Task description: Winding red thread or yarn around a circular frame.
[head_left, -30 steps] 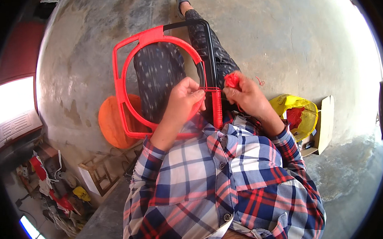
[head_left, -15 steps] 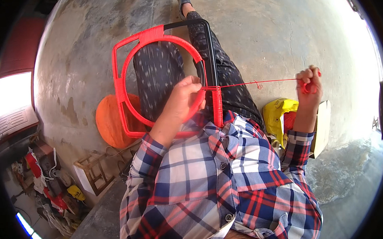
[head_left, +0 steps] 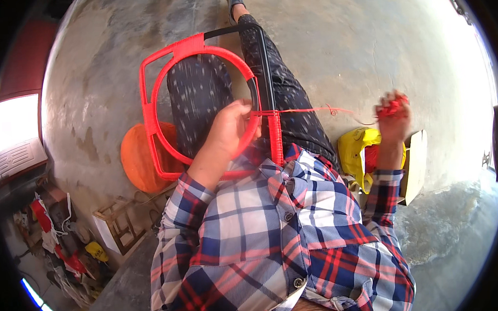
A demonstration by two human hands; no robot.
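Across my lap rests a black frame (head_left: pixel 267 61) with a round ring inside, most of it wrapped in red cord (head_left: pixel 189 46). Bare black shows at its top right corner, down its right bar and on a short stretch of the ring. My left hand (head_left: pixel 232 126) is closed on the ring's right side, where cord bridges ring and bar. From there a red strand (head_left: pixel 308 109) runs right, sagging slightly, with a small curl in it. Out to the right, my right hand (head_left: pixel 393 117), a little blurred, is closed around a red bundle of cord (head_left: pixel 392 104).
A yellow bag (head_left: pixel 350 152) with red material inside sits by my right forearm, beside a pale box (head_left: pixel 417 169). On the left lie an orange round object (head_left: pixel 145 159) and a wooden frame (head_left: pixel 122 225). Clutter (head_left: pixel 60 239) fills the lower left.
My right hand has moved slightly left and down, and the strand has gone from taut to slightly slack. The frame and my left hand have shifted a little left.
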